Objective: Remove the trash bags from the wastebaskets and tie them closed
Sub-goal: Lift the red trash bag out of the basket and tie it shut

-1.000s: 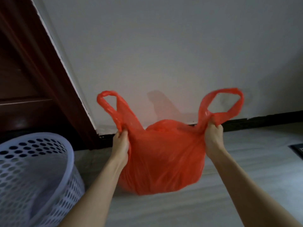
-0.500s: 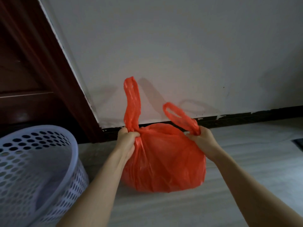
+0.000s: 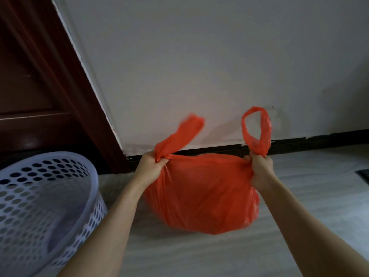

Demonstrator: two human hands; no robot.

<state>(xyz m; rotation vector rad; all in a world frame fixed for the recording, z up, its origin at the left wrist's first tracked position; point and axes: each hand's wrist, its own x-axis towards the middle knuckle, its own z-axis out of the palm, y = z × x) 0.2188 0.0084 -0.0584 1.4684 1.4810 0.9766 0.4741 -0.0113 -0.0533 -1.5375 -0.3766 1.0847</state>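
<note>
Head camera: A person's two bare forearms reach forward, holding a red-orange trash bag point(image 3: 201, 194) out of the basket and in front of a wall. The left hand point(image 3: 149, 166) is clenched around the base of the bag's left handle loop point(image 3: 179, 136), which sticks up and leans right, blurred at its tip. The right hand point(image 3: 259, 168) grasps the base of the right handle loop point(image 3: 257, 130), which stands upright as an open oval. The two hands are well apart, and the bag's top edge runs taut between them. The bag is thin, glossy plastic, creased and wrinkled, its rounded, full belly hanging below the hands; whether its bottom touches the floor cannot be told.

At near left stands a pale lavender-white plastic wastebasket point(image 3: 60, 206), round, with smooth rim and walls pierced by rows of small round holes. It sits just beside the left forearm, apart from the bag.

The floor point(image 3: 299, 196) is pale grey with faint lengthwise streaks like wood grain. A dark baseboard point(image 3: 299, 141) runs along the foot of the plain white wall point(image 3: 199, 56), chipped in places, with scuffs and marks near the right loop. At far left rises a dark reddish-brown wooden door frame point(image 3: 65, 76), polished and moulded. A dark, flat edge point(image 3: 364, 175) shows at the right border of the floor; what it is cannot be told.
</note>
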